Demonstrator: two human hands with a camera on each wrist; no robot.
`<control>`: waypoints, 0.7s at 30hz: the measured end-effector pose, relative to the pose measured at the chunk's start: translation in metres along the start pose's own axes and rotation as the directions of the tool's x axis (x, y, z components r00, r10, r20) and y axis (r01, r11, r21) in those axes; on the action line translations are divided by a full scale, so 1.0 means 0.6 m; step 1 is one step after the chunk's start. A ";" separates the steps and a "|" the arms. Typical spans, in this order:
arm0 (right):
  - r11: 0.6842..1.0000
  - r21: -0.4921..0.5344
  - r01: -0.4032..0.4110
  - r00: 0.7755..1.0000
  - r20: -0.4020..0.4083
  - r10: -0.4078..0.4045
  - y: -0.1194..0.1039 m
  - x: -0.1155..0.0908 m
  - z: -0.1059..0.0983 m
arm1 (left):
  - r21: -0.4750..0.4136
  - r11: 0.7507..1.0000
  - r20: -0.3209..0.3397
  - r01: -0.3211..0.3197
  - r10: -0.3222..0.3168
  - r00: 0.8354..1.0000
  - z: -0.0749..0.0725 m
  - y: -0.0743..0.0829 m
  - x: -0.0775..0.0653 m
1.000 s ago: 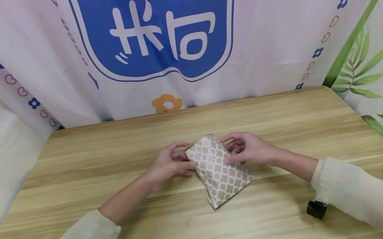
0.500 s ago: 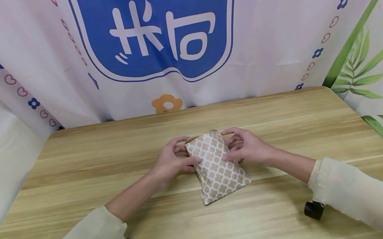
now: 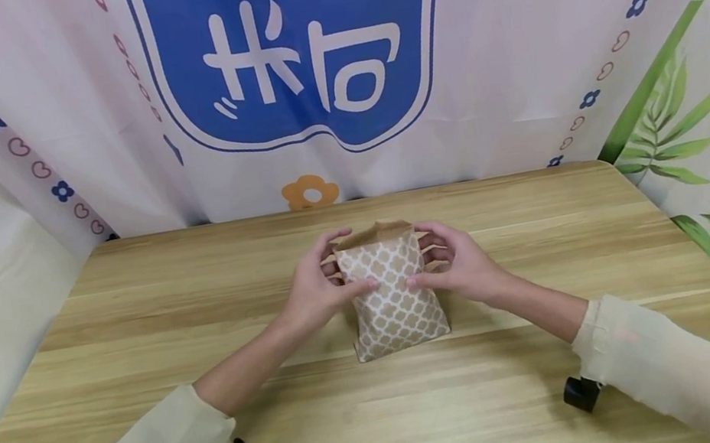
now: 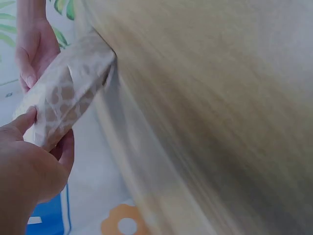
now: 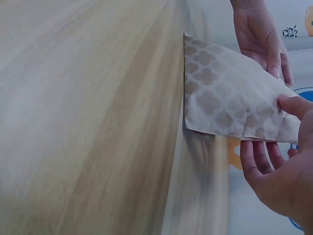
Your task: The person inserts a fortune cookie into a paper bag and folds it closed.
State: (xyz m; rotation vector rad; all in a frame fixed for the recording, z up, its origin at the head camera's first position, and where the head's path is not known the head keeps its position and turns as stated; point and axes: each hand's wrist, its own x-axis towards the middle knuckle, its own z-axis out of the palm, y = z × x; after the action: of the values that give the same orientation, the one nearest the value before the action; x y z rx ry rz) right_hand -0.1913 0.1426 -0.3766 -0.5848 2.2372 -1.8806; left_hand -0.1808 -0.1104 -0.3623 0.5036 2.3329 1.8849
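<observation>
A paper bag [image 3: 397, 308], tan with a white lattice pattern, stands tilted up from the table between my hands. Its brown top edge [image 3: 379, 233] faces away and looks slightly parted. My left hand [image 3: 323, 281] grips the left side, thumb on the patterned front and fingers behind. On the opposite side my right hand [image 3: 462, 262] holds it the same way, its thumb pressing the front. In the right wrist view the bag's bottom edge [image 5: 185, 83] is right at the tabletop, and both hands hold the upper part. What is inside the bag is hidden.
The wood-grain table [image 3: 197, 277] stretches around the hands on every side. Behind it hangs a white cloth [image 3: 485, 77] with a blue emblem and an orange flower. A leaf-patterned cloth [image 3: 698, 144] hangs at the right. Black devices [image 3: 582, 393] sit under both sleeves.
Both hands have raised the top of the bag and turned it straighter, moving it slightly away. The thumbs now lie further over its front, and the brown opening edge has come into view.
</observation>
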 end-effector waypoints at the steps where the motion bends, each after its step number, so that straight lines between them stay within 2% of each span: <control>1: 1.000 -0.012 0.028 1.000 0.001 -0.028 -0.002 0.000 0.000 | 0.023 0.999 -0.004 -0.038 0.038 0.999 0.000 0.002 0.000; 6: 0.987 -0.053 0.152 0.988 0.013 -0.152 -0.013 -0.003 0.002 | 0.118 0.974 -0.018 -0.193 0.197 0.980 -0.001 0.014 -0.006; 11: 0.960 -0.119 0.252 0.967 0.003 -0.254 -0.023 -0.005 0.001 | 0.218 0.920 -0.035 -0.326 0.341 0.939 -0.002 0.022 -0.010; 16: 0.933 -0.215 0.288 0.955 -0.013 -0.297 -0.031 -0.010 0.003 | 0.245 0.878 -0.016 -0.412 0.428 0.904 -0.002 0.023 -0.011; 19: 0.887 -0.291 0.358 0.924 -0.025 -0.381 -0.034 -0.015 0.004 | 0.268 0.834 -0.004 -0.482 0.501 0.865 -0.003 0.019 -0.013; 21: 0.831 -0.346 0.436 0.881 -0.027 -0.473 -0.035 -0.017 0.004 | 0.290 0.791 0.005 -0.538 0.561 0.828 -0.004 0.016 -0.014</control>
State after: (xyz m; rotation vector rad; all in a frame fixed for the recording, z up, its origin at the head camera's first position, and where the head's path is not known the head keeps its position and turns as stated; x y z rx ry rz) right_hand -0.1771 0.1418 -0.3581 -1.1925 2.7023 -1.7571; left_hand -0.1714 -0.1135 -0.3533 1.2924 2.7410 1.7867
